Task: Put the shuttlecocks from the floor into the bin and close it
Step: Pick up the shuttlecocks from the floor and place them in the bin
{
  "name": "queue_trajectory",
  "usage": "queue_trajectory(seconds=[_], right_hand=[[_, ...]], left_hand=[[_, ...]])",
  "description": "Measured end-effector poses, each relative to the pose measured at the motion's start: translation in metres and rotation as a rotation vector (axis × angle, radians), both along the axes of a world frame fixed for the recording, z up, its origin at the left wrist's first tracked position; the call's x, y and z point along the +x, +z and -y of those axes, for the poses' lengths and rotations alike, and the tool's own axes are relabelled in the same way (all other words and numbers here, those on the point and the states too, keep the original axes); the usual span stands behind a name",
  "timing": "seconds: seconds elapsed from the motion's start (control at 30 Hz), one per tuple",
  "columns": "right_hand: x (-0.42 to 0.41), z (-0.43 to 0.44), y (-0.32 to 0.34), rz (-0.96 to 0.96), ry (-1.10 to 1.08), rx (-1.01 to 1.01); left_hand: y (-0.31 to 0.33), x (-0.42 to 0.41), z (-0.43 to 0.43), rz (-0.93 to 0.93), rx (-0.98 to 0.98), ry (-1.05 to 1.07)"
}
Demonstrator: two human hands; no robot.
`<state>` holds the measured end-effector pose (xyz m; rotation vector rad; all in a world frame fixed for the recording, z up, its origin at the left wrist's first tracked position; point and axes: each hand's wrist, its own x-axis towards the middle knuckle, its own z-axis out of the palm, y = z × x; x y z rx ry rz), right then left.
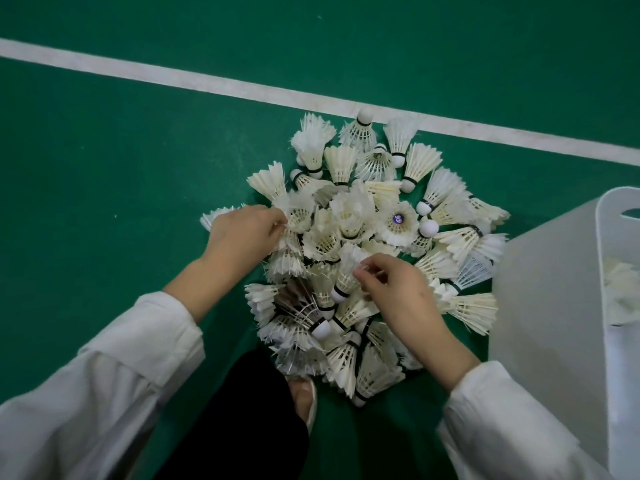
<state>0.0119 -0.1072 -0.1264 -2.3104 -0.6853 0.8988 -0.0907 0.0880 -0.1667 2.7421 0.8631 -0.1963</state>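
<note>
- Left hand, wrist bent in from the left, fingers curled together into feathers at the heap's edge, likely gathering a bunch
- Shuttlecocks heaped on the floor, most not yet binned
- Right hand reaches over the heap's middle, thumb and fingertips pinched on one shuttlecock by its skirt
- Bin stands open just right of them, a few inside, handy for dropping

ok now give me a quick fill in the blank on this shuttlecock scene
The shuttlecocks lie heaped on a ____ floor.
A ____ line crosses the floor beyond them.
The white bin stands on the heap's ____ side.
Missing words: green, white, right.
</note>
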Motion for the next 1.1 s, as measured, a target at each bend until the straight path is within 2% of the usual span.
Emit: queue_trajectory(seconds=[0.1,0.23,0.47,0.57,0.7,0.9,1.0,1.1], right_hand=[[0.003,0.0,0.005,0.008,-0.013,0.036],[0.012,-0.001,0.028,0.116,0.006,0.053],[0.061,0.006,0.129,0.327,0.204,0.104],[0.085,0.03,0.18,0.389,0.209,0.13],[0.106,0.089,0.223,0.468,0.194,0.146],[0.122,0.204,0.201,0.512,0.005,0.059],[0.127,0.254,0.169,0.472,-0.111,0.018],[0.128,0.289,0.132,0.421,-0.178,-0.03]], left_hand=[[0.014,-0.006,0.005,0.092,-0.006,0.06],[0.056,-0.01,0.01,0.191,0.032,0.062],[0.164,0.025,0.035,0.324,0.14,-0.211],[0.211,0.052,0.058,0.303,0.185,-0.318],[0.267,0.085,0.098,0.353,0.314,-0.604],[0.292,0.137,0.174,0.325,0.39,-0.803],[0.263,0.153,0.221,0.304,0.369,-0.813],[0.221,0.158,0.267,0.246,0.225,-0.742]])
